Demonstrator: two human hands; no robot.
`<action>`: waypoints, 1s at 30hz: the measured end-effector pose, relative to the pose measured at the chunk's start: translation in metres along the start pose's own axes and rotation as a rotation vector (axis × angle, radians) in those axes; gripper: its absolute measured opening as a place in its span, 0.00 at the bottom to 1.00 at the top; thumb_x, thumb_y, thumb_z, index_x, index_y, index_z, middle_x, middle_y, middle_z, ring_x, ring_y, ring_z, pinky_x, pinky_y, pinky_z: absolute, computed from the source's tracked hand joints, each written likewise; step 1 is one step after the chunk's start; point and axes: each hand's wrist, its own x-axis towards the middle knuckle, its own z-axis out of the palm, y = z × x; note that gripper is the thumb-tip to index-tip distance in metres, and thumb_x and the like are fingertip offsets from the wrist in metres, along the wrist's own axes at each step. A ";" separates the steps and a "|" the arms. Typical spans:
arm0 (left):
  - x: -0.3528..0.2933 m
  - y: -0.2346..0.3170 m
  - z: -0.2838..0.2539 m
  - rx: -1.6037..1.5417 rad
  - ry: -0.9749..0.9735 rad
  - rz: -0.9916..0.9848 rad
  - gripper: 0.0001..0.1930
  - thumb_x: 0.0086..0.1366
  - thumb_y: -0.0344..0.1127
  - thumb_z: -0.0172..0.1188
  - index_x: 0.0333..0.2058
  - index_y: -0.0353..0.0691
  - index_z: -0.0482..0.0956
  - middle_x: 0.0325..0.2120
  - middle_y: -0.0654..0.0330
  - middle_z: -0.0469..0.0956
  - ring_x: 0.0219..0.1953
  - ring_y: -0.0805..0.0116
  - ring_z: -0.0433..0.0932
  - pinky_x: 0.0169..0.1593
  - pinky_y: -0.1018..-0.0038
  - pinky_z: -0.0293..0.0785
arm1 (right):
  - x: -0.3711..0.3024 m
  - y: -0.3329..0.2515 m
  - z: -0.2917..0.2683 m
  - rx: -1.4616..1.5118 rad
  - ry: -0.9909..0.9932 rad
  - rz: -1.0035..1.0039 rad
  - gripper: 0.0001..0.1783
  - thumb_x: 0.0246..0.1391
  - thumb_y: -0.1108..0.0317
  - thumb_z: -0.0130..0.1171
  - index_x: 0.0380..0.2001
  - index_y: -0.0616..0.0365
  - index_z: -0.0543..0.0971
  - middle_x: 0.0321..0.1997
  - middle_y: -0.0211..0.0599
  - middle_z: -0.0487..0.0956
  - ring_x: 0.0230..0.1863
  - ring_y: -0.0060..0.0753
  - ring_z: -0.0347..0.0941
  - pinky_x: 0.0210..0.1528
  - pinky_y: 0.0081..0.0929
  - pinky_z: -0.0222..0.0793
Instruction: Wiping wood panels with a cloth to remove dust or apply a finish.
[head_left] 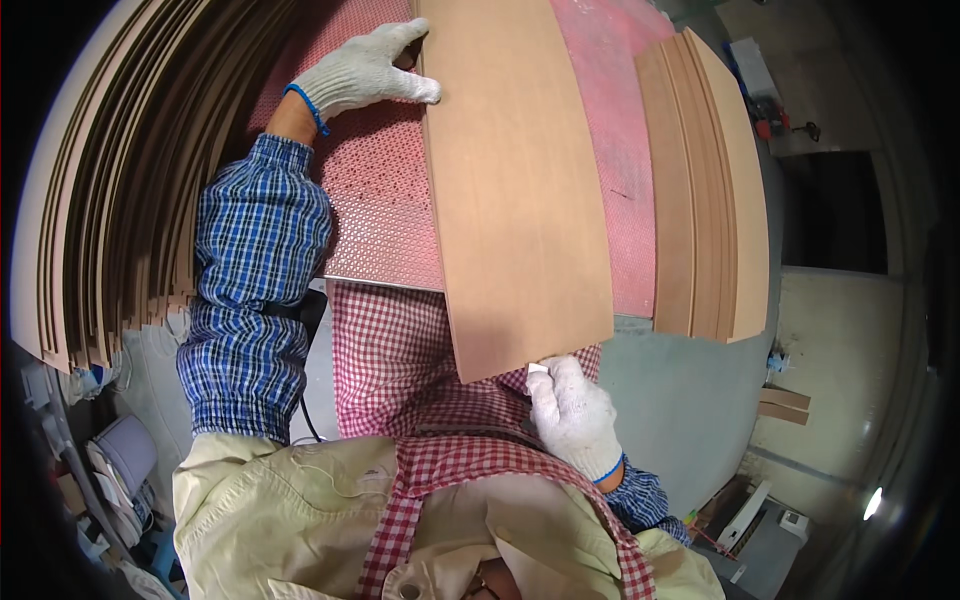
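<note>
Your left hand [362,70] lies flat, grip wide, on the board [515,190] at upper centre; your right hand [572,410] grips its near edge over the red tabletop [375,190].

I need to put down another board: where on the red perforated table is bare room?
Bare: the red perforated table between the left hand and its near edge; a narrower strip between the held tan wooden board and the right-hand board stack.

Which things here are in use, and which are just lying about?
In use: wooden board, left hand on its far edge, right hand at its near end, pink perforated table.
Lying about: board stack right, board stack left, clutter on floor.
</note>
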 end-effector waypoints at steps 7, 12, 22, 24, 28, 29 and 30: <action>0.000 -0.003 0.000 -0.007 0.036 0.022 0.53 0.49 0.52 0.76 0.69 0.36 0.61 0.61 0.41 0.70 0.59 0.49 0.73 0.66 0.58 0.69 | 0.010 -0.006 -0.004 -0.116 0.032 -0.135 0.11 0.67 0.60 0.53 0.36 0.57 0.73 0.21 0.49 0.79 0.22 0.53 0.78 0.26 0.47 0.74; 0.003 0.007 -0.005 -0.177 -0.068 0.025 0.52 0.49 0.48 0.76 0.68 0.29 0.61 0.63 0.37 0.67 0.63 0.43 0.70 0.67 0.60 0.67 | 0.043 -0.010 -0.008 -0.119 0.068 -0.243 0.11 0.67 0.62 0.52 0.35 0.58 0.71 0.22 0.51 0.79 0.23 0.54 0.78 0.26 0.48 0.73; -0.005 0.024 -0.012 -0.160 -0.058 -0.016 0.50 0.48 0.38 0.75 0.69 0.34 0.60 0.61 0.43 0.69 0.56 0.52 0.74 0.62 0.64 0.70 | 0.173 -0.045 -0.019 -0.260 0.174 -0.333 0.14 0.65 0.59 0.50 0.34 0.61 0.71 0.25 0.57 0.80 0.28 0.63 0.79 0.33 0.56 0.75; -0.007 0.022 -0.014 -0.159 -0.053 -0.010 0.51 0.47 0.39 0.76 0.68 0.34 0.60 0.62 0.43 0.69 0.57 0.51 0.74 0.63 0.64 0.70 | 0.206 -0.057 -0.021 -0.335 0.184 -0.340 0.15 0.65 0.59 0.50 0.34 0.62 0.71 0.27 0.58 0.80 0.30 0.64 0.79 0.35 0.57 0.75; -0.009 0.023 -0.016 -0.137 -0.066 -0.053 0.52 0.47 0.42 0.76 0.68 0.32 0.59 0.66 0.40 0.63 0.68 0.47 0.64 0.71 0.64 0.60 | 0.270 -0.082 -0.028 -0.374 0.207 -0.348 0.15 0.63 0.59 0.50 0.36 0.63 0.74 0.31 0.60 0.81 0.36 0.64 0.80 0.41 0.57 0.75; -0.006 0.025 -0.016 -0.138 -0.074 -0.048 0.52 0.47 0.42 0.77 0.68 0.31 0.59 0.66 0.40 0.63 0.69 0.47 0.63 0.71 0.64 0.59 | 0.282 -0.091 -0.035 -0.381 0.185 -0.297 0.16 0.63 0.59 0.50 0.38 0.64 0.76 0.35 0.61 0.82 0.40 0.65 0.80 0.44 0.57 0.75; -0.006 0.024 -0.014 -0.141 -0.080 -0.049 0.52 0.47 0.44 0.77 0.68 0.31 0.59 0.67 0.40 0.62 0.69 0.47 0.63 0.71 0.64 0.59 | 0.298 -0.096 -0.037 -0.386 0.191 -0.316 0.16 0.63 0.59 0.50 0.38 0.64 0.76 0.35 0.61 0.82 0.40 0.65 0.80 0.44 0.57 0.75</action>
